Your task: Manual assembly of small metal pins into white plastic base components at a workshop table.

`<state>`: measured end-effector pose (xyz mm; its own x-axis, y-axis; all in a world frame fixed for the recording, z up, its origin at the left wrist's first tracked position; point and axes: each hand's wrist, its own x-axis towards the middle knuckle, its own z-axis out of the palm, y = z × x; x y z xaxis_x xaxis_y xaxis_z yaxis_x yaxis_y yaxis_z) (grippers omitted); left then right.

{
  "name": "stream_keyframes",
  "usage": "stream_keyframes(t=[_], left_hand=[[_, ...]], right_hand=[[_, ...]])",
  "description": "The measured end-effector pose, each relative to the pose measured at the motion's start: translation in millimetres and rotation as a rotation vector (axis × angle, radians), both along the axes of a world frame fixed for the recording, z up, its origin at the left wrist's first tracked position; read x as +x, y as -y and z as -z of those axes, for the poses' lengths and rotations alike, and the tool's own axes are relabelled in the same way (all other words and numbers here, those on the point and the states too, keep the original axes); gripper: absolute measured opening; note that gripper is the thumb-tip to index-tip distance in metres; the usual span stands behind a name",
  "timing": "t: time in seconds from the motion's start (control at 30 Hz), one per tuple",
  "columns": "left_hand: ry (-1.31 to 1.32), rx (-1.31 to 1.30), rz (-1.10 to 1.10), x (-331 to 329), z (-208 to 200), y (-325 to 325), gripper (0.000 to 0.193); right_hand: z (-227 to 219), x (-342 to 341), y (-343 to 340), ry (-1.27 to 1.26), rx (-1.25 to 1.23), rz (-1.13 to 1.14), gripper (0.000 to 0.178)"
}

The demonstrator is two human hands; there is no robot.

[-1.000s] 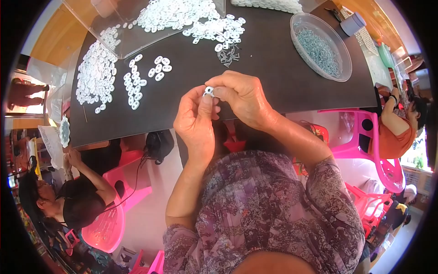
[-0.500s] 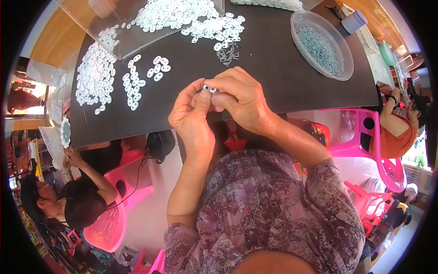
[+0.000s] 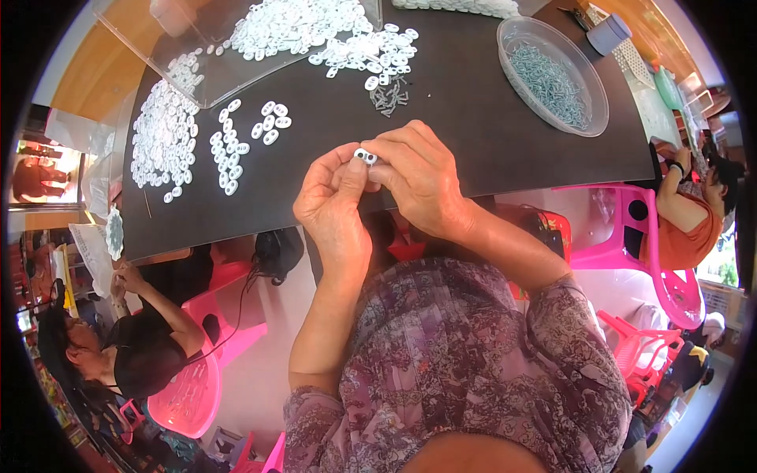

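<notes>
A small white oval plastic piece with two dark holes (image 3: 365,156) is pinched between my hands above the near edge of the dark table. My left hand (image 3: 337,197) grips its left side with thumb and fingers. From the right, the fingertips of my right hand (image 3: 418,173) close on it too; whatever lies under those fingertips is hidden. Beyond my hands lie a little heap of grey screws (image 3: 389,98) and a pile of white two-hole pieces (image 3: 377,52). Two loose groups of such pieces, a longer one (image 3: 229,154) and a smaller one (image 3: 270,122), rest to the left.
A clear round tub (image 3: 603,106) of bluish screws stands at the right. At the back left is a clear box (image 3: 206,101), with a big heap of white pieces (image 3: 162,134) beside it. People sit on pink chairs (image 3: 189,394) at both sides.
The white piece shows more of its two holes now, as my right fingers have shifted slightly off it to the right. Both hands still hold it at nearly the same spot.
</notes>
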<state>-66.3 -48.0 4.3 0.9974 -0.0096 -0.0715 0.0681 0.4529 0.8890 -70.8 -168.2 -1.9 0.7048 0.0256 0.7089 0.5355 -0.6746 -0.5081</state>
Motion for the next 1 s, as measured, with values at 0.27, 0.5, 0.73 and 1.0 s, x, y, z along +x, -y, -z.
stream_keyframes(t=[0.27,0.5,0.73,1.0], left_hand=[[0.101,0.051,0.045,-0.9,4.7,-8.7,0.019],[0.175,0.027,0.034,-1.2,12.9,-11.5,0.024],[0.257,0.12,-0.042,-2.4,20.7,-9.5,0.023],[0.272,-0.023,-0.096,-6.6,17.5,-1.3,0.022]], right_hand=[[3.3,-2.8,-0.8,0.039,-0.044,-0.022,0.024],[5.1,-3.2,-5.8,0.054,0.034,-0.05,0.028],[6.2,-5.4,-13.2,0.002,0.115,-0.068,0.031],[7.3,-4.1,-20.8,0.035,0.148,-0.058,0.033]])
